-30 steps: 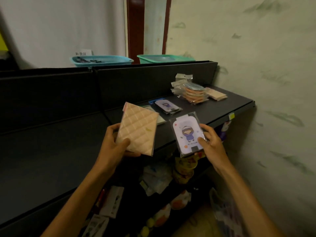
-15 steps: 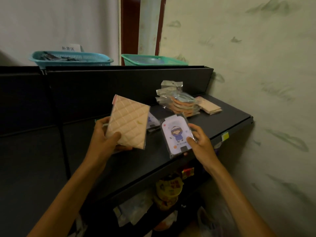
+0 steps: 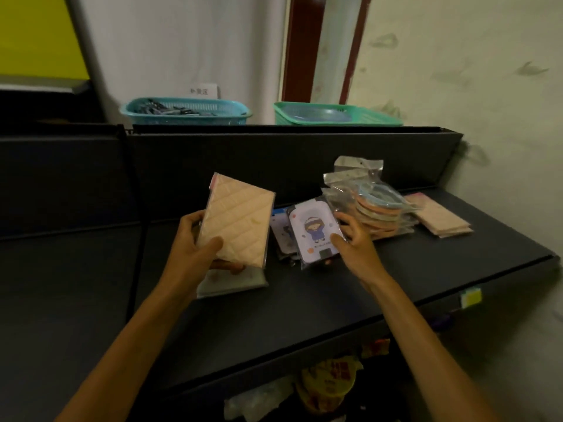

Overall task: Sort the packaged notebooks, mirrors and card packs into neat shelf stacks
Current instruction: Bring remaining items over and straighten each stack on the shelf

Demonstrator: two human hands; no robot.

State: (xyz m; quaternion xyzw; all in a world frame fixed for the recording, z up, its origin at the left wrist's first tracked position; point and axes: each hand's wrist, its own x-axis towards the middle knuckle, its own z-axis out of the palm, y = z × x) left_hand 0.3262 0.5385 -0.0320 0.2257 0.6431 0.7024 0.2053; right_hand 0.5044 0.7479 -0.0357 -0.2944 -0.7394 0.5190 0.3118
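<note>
My left hand (image 3: 195, 239) grips a peach quilted notebook (image 3: 239, 219) in clear wrap, held tilted above the dark shelf (image 3: 304, 315). My right hand (image 3: 355, 242) holds a packaged card pack with a cartoon girl (image 3: 315, 231) right over a small stack of similar card packs (image 3: 281, 231). A flat clear-wrapped pack (image 3: 231, 280) lies on the shelf under my left hand. To the right stand a pile of bagged round mirrors (image 3: 373, 207) and a short stack of peach notebooks (image 3: 438, 217).
A blue basket (image 3: 182, 112) and a green basket (image 3: 335, 114) sit on top of the shelf's back panel. The wall closes the right side. A yellow price tag (image 3: 470, 296) is on the shelf's front edge. Snack packets (image 3: 329, 382) fill the lower shelf.
Both hands have moved forward over the shelf. The card pack in my right hand has come down onto the stack of similar packs. The view has shifted right.
</note>
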